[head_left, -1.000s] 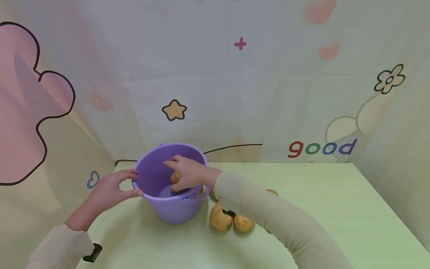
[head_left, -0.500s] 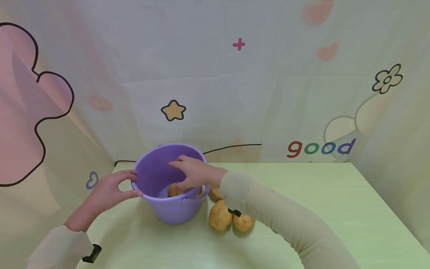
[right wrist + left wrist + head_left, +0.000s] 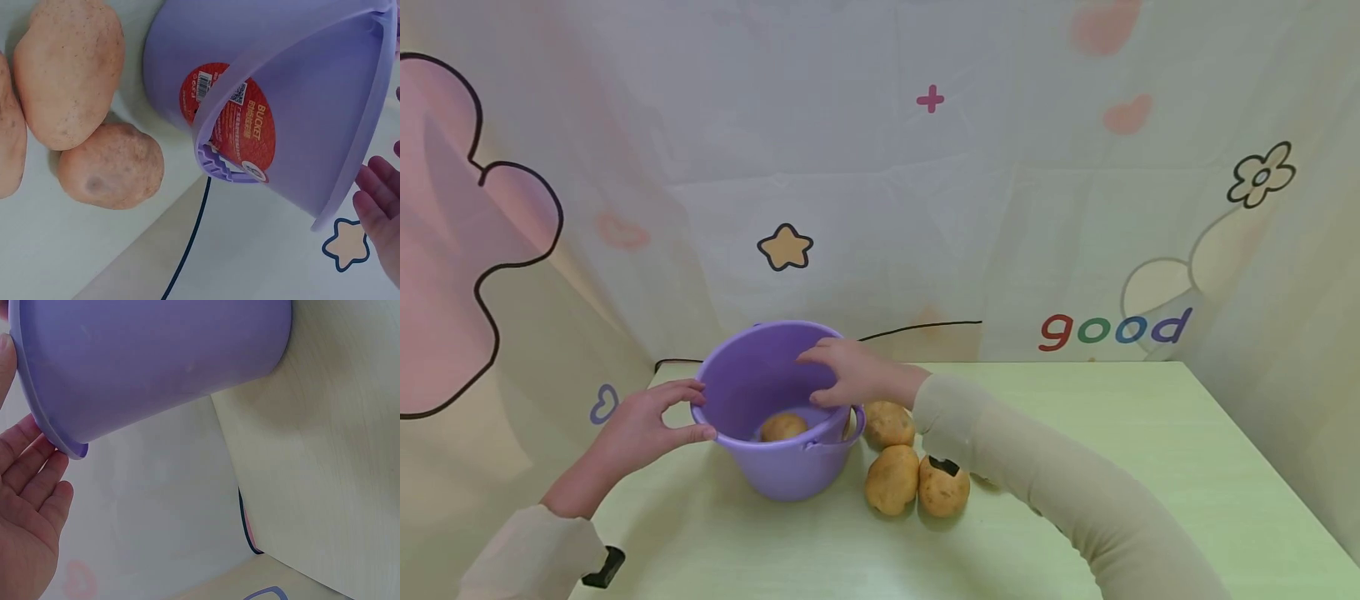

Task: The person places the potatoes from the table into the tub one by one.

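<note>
Away from the potato (image 3: 784,427) goes the right hand (image 3: 848,373): since half a second ago it has slid back to the right and up a bit, and the potato now sits low inside the purple bucket (image 3: 793,471), free of it. That hand has let go; its fingers are loose and hold nothing. Over on the other side, the left hand (image 3: 643,427) has its grip on the bucket's rim. More potatoes (image 3: 892,481) lie on the table (image 3: 737,546), just right of the bucket, one partly hidden by the right sleeve (image 3: 1037,475). To do this well, I think the left hand should keep the rim steady so the bucket does not tip. The right hand should lift high over the rim without bumping it. Each potato is best set down softly, not dropped.
</note>
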`<state>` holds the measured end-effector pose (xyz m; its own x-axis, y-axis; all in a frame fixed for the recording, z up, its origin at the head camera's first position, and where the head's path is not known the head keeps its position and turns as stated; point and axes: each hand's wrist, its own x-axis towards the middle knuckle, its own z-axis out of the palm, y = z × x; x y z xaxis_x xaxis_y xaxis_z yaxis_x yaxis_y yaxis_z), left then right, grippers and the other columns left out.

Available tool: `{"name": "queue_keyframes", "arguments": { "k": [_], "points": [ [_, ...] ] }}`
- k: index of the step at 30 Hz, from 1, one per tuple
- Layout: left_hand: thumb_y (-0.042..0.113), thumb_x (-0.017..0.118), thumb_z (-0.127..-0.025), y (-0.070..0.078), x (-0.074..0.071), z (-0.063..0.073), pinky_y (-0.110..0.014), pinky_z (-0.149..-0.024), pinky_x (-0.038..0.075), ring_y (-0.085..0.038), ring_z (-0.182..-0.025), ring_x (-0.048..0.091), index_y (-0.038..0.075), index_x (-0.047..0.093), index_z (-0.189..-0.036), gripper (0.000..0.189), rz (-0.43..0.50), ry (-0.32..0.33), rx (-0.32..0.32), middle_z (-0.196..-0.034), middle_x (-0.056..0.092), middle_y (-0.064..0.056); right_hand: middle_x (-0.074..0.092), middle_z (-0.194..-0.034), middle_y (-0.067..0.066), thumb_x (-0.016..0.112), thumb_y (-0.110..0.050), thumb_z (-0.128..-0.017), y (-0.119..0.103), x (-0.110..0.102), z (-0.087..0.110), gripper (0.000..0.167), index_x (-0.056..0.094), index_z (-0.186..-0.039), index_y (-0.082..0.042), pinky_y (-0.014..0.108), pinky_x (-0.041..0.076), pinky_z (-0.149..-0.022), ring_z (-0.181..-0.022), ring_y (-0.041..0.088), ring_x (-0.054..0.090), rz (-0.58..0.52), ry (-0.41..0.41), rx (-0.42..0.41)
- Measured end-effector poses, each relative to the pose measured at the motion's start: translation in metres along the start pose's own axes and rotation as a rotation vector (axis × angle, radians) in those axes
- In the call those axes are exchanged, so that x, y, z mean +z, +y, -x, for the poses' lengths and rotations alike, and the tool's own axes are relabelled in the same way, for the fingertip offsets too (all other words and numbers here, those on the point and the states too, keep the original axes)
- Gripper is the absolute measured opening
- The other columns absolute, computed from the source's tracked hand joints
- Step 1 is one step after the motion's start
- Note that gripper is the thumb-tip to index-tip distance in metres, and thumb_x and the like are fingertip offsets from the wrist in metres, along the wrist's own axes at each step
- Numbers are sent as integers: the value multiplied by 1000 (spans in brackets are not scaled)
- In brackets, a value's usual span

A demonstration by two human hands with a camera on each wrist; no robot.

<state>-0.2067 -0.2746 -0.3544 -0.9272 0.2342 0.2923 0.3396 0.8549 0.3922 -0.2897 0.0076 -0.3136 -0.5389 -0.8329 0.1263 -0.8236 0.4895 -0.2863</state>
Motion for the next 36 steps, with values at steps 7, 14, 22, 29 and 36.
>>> {"name": "queue_keyframes", "arguments": {
  "k": [7,14,22,29,36],
  "points": [
    [46,70,-68,0,0,0,-48,-81,43,-34,-111,50,6,63,-100,52,3,-6,-5,-117,58,-11,59,-112,10,60,-20,-79,5,-5,9,40,56,-115,-3,29,45,-84,-97,19,57,1,105,-6],
    [45,70,-68,-2,1,0,-48,-81,43,-34,-111,50,6,63,-100,51,11,-1,-5,-117,58,-11,64,-97,7,60,-18,-79,14,-6,16,29,62,-103,-3,23,48,-73,-84,18,61,13,222,-32],
    [46,70,-68,-2,1,0,-48,-80,43,-33,-111,50,7,63,-100,51,5,2,1,-117,58,-10,65,-93,6,59,-17,-79,23,-8,23,24,64,-98,-3,19,47,-68,-80,18,61,24,267,-41],
    [48,70,-68,-3,1,-1,-48,-81,43,-33,-112,49,7,63,-101,53,13,-3,-3,-117,58,-10,65,-96,7,60,-18,-79,30,-11,31,25,63,-100,-5,25,49,-71,-82,18,60,-17,285,-5],
    [47,71,-67,-4,1,-1,-48,-80,43,-33,-111,50,6,63,-101,53,16,4,1,-117,58,-11,63,-95,5,62,-17,-79,38,-10,39,27,63,-102,-5,26,48,-74,-84,17,59,-41,306,8]
  ]
}}
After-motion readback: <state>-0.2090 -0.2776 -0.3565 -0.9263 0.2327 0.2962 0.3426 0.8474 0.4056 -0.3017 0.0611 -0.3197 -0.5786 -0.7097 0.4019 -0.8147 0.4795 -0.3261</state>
